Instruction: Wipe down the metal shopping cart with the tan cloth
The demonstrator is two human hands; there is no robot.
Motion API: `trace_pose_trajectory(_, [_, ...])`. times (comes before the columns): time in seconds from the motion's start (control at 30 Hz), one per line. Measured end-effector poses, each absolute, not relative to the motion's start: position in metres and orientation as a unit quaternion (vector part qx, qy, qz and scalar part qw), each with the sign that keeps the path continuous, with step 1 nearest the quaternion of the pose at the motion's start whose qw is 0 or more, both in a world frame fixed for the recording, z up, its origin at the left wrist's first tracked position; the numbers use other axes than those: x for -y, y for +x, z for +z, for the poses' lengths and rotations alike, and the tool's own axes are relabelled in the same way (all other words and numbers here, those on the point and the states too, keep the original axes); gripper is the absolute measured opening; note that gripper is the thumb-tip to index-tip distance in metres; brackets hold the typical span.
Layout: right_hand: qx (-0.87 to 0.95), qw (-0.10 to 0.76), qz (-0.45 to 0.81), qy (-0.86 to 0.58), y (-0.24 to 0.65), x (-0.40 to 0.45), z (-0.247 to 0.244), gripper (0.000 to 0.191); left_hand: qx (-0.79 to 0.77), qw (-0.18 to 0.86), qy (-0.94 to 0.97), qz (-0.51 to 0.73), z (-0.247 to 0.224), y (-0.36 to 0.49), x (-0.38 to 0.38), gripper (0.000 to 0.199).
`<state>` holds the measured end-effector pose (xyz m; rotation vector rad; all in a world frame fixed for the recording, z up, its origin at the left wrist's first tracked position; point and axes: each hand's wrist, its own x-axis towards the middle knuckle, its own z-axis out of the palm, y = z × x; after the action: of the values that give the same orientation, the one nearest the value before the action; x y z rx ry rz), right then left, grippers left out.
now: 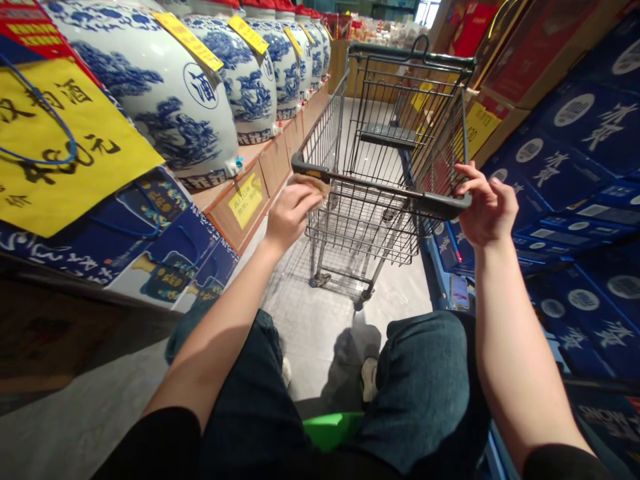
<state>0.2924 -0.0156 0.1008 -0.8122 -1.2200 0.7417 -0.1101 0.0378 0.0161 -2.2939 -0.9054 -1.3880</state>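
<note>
My left hand is closed over the left end of the grey handle of a wire shopping cart. A flat tan item, too partly hidden to name, lies under its fingers. My right hand rests against the handle's right end, with its fingers loosely curled above the bar. The cart's wire basket holds nothing I can make out, and its lower rack and front wheels stand on the floor ahead of my legs.
Large blue-and-white porcelain jars with yellow tags line a wooden shelf on the left. Stacked blue boxes form a wall on the right, with red boxes beyond. A grey aisle floor runs between them. A green item shows below.
</note>
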Motion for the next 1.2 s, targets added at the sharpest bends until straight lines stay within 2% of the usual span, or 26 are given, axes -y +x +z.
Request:
trace_pose_trajectory(0.1, [0.537, 0.684, 0.335, -0.364, 0.290, 0.018, 0.102, 0.034, 0.355, 0.151, -0.760, -0.523, 0.013, -0.116, -0.042, 0.027])
trace_pose_trajectory(0.23, [0.529, 0.699, 0.315, -0.363, 0.289, 0.016, 0.101, 0.033, 0.365, 0.115, -0.768, -0.513, -0.006, -0.106, -0.042, 0.030])
trace_pose_trajectory(0.37, [0.513, 0.717, 0.299, -0.365, 0.292, 0.009, 0.097, 0.035, 0.355, 0.098, -0.786, -0.496, 0.000, -0.107, -0.042, 0.028])
trace_pose_trajectory(0.5, [0.559, 0.709, 0.165, -0.396, 0.291, 0.004, 0.090, 0.024, 0.393, 0.089, -0.742, -0.536, 0.007, -0.109, -0.046, 0.039])
trace_pose_trajectory(0.6, [0.599, 0.673, 0.001, -0.435, 0.282, 0.010, 0.090, 0.023, 0.418, 0.068, -0.735, -0.530, -0.004, -0.101, -0.047, 0.044])
trace_pose_trajectory(0.73, [0.640, 0.599, -0.133, -0.463, 0.265, 0.027, 0.099, 0.038, 0.405, 0.074, -0.752, -0.515, -0.007, -0.100, -0.045, 0.044])
trace_pose_trajectory(0.87, [0.699, 0.457, -0.119, -0.537, 0.257, 0.035, 0.106, 0.037, 0.389, 0.084, -0.745, -0.536, 0.002, -0.105, -0.047, 0.048])
trace_pose_trajectory(0.93, [0.709, 0.417, -0.126, -0.555, 0.257, 0.034, 0.107, 0.034, 0.414, 0.067, -0.729, -0.542, -0.002, -0.101, -0.048, 0.051])
trace_pose_trajectory(1.07, [0.698, 0.414, -0.135, -0.569, 0.259, 0.031, 0.107, 0.034, 0.453, 0.035, -0.724, -0.519, -0.015, -0.090, -0.047, 0.048])
trace_pose_trajectory(1.2, [0.694, 0.417, -0.131, -0.573, 0.259, 0.031, 0.107, 0.033, 0.404, 0.076, -0.746, -0.524, -0.002, -0.096, -0.047, 0.046])
